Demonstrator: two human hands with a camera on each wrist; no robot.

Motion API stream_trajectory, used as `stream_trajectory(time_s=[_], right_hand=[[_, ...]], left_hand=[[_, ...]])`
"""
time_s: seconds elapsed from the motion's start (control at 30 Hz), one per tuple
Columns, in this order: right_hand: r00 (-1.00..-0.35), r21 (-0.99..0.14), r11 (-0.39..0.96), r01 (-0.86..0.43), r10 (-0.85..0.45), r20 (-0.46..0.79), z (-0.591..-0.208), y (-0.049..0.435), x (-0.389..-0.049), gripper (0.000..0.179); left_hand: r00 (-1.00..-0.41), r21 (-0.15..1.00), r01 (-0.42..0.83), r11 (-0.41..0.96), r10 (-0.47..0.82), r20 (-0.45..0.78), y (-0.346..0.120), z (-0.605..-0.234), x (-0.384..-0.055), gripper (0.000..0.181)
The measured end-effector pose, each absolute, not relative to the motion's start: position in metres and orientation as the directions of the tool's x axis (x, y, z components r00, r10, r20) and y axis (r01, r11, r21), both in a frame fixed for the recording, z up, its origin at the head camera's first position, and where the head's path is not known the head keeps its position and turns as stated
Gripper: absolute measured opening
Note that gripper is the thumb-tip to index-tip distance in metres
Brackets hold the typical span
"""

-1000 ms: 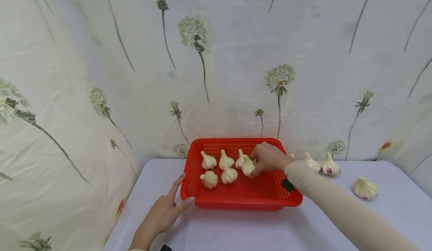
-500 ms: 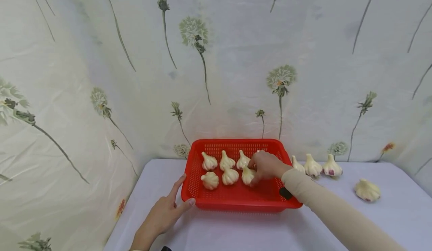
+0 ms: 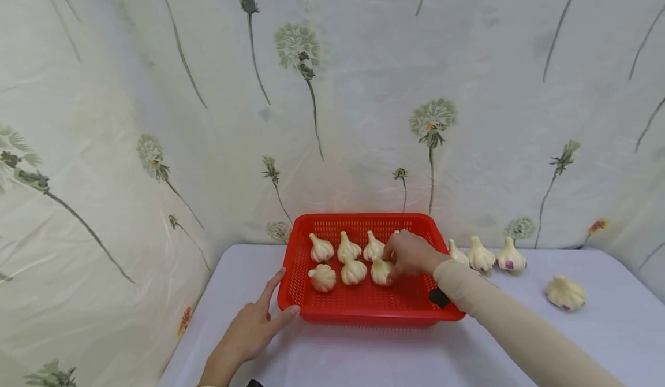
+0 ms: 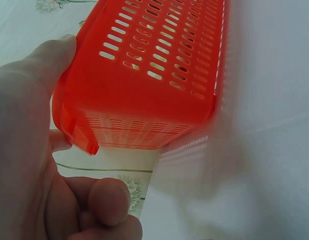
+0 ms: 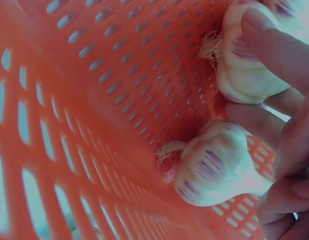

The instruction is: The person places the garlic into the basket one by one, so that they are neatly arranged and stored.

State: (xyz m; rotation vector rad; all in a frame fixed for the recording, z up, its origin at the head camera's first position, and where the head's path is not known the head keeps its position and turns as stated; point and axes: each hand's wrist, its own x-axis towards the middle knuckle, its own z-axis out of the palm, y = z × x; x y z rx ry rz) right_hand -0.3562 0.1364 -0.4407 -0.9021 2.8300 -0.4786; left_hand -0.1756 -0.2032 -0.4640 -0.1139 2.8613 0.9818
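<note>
My right hand reaches into the red perforated plastic basket and holds a garlic bulb between thumb and fingers, low at the front row's right end. In the right wrist view the thumb lies over that garlic bulb, with fingers beneath it; another bulb lies beside it, stem toward the fingers. My left hand stays at the basket's front left corner, straight thumb on the front rim and straight index finger at the left side. In the left wrist view, its other fingers curl below the rim.
Several garlic bulbs stand in two rows inside the basket. To its right, three bulbs line the back of the white-covered table, and a single bulb lies farther right. A dandelion-patterned curtain hangs behind.
My right hand has brought its garlic bulb down and slightly forward into the front row, uncovering the bulb behind it. In the last half second it barely shifts. My left hand keeps its place.
</note>
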Motion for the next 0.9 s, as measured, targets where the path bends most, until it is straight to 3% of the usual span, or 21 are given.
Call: stream_trajectory(time_s=[0.3, 0.5, 0.67, 0.9], right_hand=[[-0.808, -0.25, 0.788, -0.563, -0.588, -0.035, -0.438, 0.13, -0.348, 0.02], [-0.788, -0.17, 0.775, -0.609, -0.615, 0.019, -0.434, 0.126, -0.338, 0.028], [-0.809, -0.154, 0.798, -0.582, -0.587, 0.016, -0.429, 0.122, -0.333, 0.021], [-0.833, -0.122, 0.826, -0.55, -0.553, 0.017, -0.423, 0.122, -0.327, 0.027]], left_hand=[[-0.99, 0.603, -0.109, 0.79, -0.032, -0.137, -0.204, -0.463, -0.175, 0.086], [-0.989, 0.608, -0.114, 0.786, -0.032, -0.144, -0.204, -0.463, -0.174, 0.085], [-0.99, 0.614, -0.105, 0.782, -0.024, -0.138, -0.204, -0.462, -0.174, 0.083], [-0.989, 0.615, -0.118, 0.78, -0.034, -0.147, -0.204, -0.464, -0.175, 0.084]])
